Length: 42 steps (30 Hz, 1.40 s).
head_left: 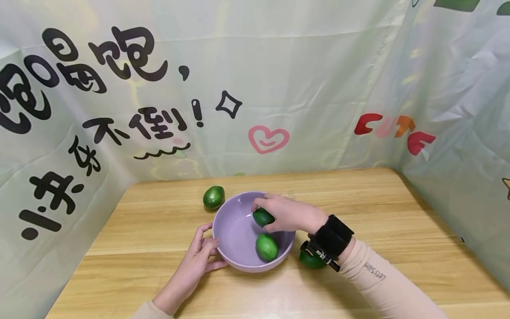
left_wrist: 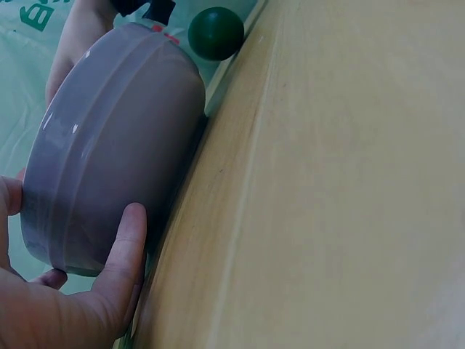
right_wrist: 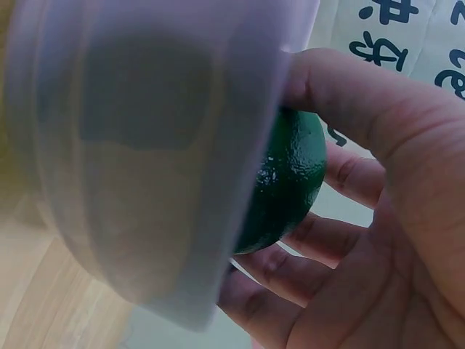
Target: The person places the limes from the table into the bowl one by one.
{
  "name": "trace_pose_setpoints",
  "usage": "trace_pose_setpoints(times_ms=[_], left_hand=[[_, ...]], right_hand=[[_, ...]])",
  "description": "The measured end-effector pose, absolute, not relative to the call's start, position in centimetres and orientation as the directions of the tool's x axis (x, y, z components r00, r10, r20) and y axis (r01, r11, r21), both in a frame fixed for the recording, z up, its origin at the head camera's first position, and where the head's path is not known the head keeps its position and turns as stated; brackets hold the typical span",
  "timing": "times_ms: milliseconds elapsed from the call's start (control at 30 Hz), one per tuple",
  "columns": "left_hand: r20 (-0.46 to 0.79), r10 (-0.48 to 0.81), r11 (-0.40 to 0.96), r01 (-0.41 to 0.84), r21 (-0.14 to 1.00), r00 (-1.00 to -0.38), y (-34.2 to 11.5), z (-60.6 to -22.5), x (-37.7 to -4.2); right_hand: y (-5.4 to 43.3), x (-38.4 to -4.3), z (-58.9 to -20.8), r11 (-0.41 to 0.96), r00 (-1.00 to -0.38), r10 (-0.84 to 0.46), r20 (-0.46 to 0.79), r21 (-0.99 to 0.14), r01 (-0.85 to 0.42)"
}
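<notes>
A round purple bowl stands on the table. My left hand holds its left side, with fingers spread along the outer wall and at the rim; the left wrist view shows a finger against the lower wall. Inside the bowl's right half, my right hand grips a dark green lime between thumb and fingers. In the right wrist view the bowl wall partly hides this lime. Just in front of it, a brighter green lime lies at the bottom of the bowl.
Another green lime sits behind the bowl on the left. One more green lime rests right of the bowl, partly hidden under my right wrist. The wooden table meets a printed cloth at its back and sides.
</notes>
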<state>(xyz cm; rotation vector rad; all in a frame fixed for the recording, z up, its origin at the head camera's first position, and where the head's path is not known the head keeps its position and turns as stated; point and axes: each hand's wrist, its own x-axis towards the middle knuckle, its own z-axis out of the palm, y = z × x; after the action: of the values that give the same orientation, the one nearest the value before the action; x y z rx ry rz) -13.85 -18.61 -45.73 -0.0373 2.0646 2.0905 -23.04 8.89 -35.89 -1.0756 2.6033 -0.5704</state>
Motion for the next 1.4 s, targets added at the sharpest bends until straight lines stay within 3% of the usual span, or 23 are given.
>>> trace_pose_setpoints(times_ms=[1400], left_hand=[[-0.158, 0.128, -0.004, -0.16, 0.987, -0.979, -18.6, -45.7, -13.8]], right_hand=[[8.2, -23.6, -37.1, 0.636, -0.65, -0.752, -0.11, -0.378, -0.672]])
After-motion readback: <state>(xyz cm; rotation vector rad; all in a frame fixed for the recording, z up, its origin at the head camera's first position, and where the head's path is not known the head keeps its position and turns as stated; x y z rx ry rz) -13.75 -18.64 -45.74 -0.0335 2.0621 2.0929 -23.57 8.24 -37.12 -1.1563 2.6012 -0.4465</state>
